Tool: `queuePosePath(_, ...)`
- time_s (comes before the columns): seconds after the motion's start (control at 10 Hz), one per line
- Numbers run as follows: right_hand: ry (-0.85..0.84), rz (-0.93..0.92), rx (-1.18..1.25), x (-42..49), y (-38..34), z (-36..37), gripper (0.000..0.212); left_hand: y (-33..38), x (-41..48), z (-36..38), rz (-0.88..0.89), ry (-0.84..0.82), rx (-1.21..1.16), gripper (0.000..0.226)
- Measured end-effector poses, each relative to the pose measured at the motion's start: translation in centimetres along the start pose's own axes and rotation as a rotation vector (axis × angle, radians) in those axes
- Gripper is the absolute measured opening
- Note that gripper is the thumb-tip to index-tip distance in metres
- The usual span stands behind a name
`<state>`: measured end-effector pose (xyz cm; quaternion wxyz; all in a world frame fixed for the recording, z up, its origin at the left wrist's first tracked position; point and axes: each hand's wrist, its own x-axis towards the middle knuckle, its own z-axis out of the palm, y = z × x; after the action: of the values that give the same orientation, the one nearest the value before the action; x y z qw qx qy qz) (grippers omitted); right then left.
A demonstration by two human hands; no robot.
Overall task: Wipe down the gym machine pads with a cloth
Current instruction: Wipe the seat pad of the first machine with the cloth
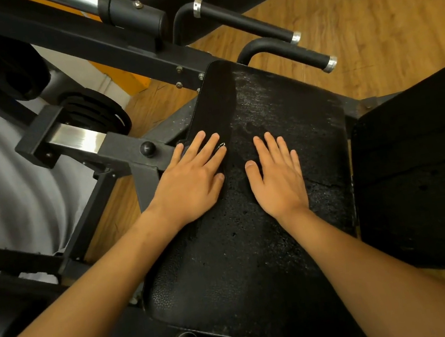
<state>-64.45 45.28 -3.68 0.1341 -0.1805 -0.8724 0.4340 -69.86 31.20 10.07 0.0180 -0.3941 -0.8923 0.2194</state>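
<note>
Ideally the left hand point(194, 181), fingers flat and spread on the black cloth point(215, 106), sweeps across the seat pad point(256, 249) — right hand point(277, 177), flat too, steadying it.

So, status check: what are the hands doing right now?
Left hand flat on smooth black cloth strip. Right hand flat on black textured seat pad. Nothing in the way.

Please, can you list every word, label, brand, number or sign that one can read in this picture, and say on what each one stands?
No text can be read here.
The seat pad, the black cloth and the machine frame show no print.
A small white mark by the fingers of the left hand is too small to tell whether it is lettering.
</note>
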Motion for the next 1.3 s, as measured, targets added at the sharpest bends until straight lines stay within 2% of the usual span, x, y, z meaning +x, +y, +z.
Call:
queuePosePath(0.2, 0.014, -0.008, 0.011, 0.0, 0.0, 0.0, 0.06, -0.4, 2.7, -0.4, 0.018, -0.037, 0.016, 0.06)
queuePosePath(0.5, 0.015, -0.001, 0.015, 0.0, 0.1, 0.1, 0.06, 0.6, -3.8, -0.2, 0.032, -0.032, -0.007, 0.06)
queuePosePath(0.7, 0.02, -0.001, 0.002, 0.0, -0.1, 0.0, 0.06, 0.0, -0.8, -0.6, 0.045, -0.078, 0.013, 0.06)
queuePosePath(1.1, 0.015, 0.001, 0.004, 0.0, -0.1, 0.0, 0.06, 0.4, -4.6, -0.1, 0.069, -0.045, 0.01, 0.059)
queuePosePath(1.3, 0.02, -0.005, 0.013, 0.0, 0.1, 0.0, 0.06, 0.3, -2.5, -0.6, 0.069, -0.079, 0.025, 0.06)
